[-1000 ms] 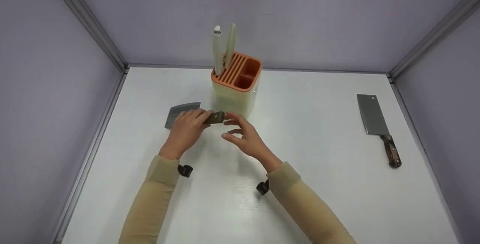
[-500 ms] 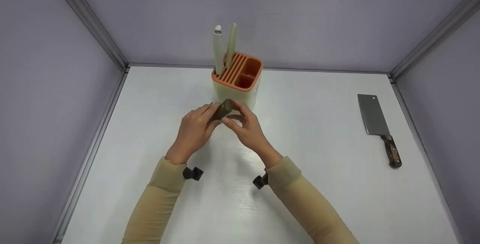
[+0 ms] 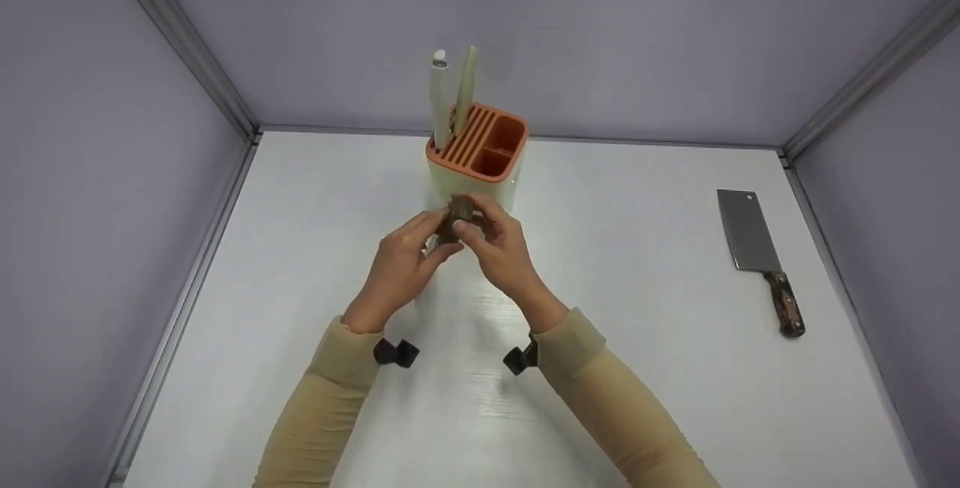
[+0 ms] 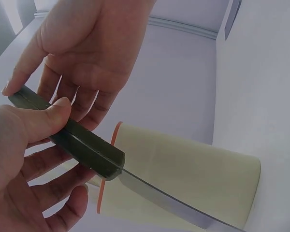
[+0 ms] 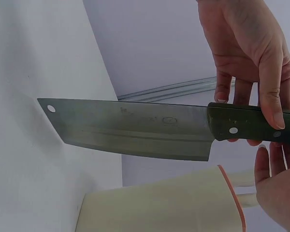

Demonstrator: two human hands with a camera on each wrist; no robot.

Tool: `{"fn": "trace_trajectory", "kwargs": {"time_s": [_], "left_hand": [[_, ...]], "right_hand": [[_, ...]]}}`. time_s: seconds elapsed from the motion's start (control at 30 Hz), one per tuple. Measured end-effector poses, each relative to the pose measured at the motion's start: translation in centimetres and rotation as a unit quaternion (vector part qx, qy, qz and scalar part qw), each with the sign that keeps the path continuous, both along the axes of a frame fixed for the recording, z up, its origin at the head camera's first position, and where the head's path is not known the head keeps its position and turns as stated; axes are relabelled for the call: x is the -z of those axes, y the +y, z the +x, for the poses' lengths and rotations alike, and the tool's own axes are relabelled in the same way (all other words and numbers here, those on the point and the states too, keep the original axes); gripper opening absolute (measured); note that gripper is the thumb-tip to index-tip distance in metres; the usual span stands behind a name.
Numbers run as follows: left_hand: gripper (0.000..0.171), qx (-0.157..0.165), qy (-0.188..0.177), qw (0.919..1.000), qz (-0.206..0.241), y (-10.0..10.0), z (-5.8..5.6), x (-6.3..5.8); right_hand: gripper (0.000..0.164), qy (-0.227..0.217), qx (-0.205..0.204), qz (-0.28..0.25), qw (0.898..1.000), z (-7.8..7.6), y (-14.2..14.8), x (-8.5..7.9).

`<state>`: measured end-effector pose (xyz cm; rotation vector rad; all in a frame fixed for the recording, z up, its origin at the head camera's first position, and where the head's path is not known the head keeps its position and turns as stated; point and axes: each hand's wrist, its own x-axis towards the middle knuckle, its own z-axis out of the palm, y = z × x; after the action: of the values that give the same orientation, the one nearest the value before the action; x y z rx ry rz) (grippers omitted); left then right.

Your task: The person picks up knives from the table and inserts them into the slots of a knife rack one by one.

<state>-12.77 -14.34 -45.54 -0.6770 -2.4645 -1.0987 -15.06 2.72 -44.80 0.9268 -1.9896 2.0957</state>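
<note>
Both hands hold a kitchen knife with a dark green handle [image 3: 460, 209] in front of the knife block. My left hand [image 3: 399, 259] pinches the handle close to the blade, thumb on one side and fingers on the other. At the butt end, my right hand [image 3: 506, 251] has its thumb and fingers on the handle. In the right wrist view the broad steel blade [image 5: 135, 125], with a hole near its slanted tip, points down toward the table; from the head the hands hide it. The cream knife block [image 4: 183, 169] stands just beyond, its orange slotted top [image 3: 480, 144] facing up.
Two pale-handled tools [image 3: 440, 105] stand in the block's left slots, beside two open compartments. A cleaver [image 3: 750, 236] with a brown handle lies at the right of the white table [image 3: 622, 368]. Grey walls [image 3: 637, 52] enclose the back and sides.
The left hand has moved right and turned the knife from roughly level to blade-down. The right hand has come from beside the handle to grip its end.
</note>
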Motion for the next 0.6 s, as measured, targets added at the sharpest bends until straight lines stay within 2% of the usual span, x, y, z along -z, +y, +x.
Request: {"fn": "trace_trajectory", "kwargs": {"time_s": [0.1,0.4,0.47,0.6], "left_hand": [[0.043,0.004,-0.008,0.9998,0.018,0.2,0.0,0.1],[0.033,0.022,-0.043,0.9946,0.092,1.0,-0.3,-0.1],[0.030,0.018,-0.043,0.9944,0.095,1.1,-0.3,-0.1],[0.027,0.008,-0.037,0.9945,0.097,1.4,-0.4,-0.1]], "right_hand": [[0.034,-0.006,-0.001,-0.003,1.000,-0.5,0.0,0.8],[0.029,0.008,0.000,0.008,1.000,-0.6,0.5,0.4],[0.034,0.013,0.003,0.011,1.000,-0.6,0.7,0.3],[0.054,0.018,0.012,0.018,1.000,-0.7,0.9,0.0]]}}
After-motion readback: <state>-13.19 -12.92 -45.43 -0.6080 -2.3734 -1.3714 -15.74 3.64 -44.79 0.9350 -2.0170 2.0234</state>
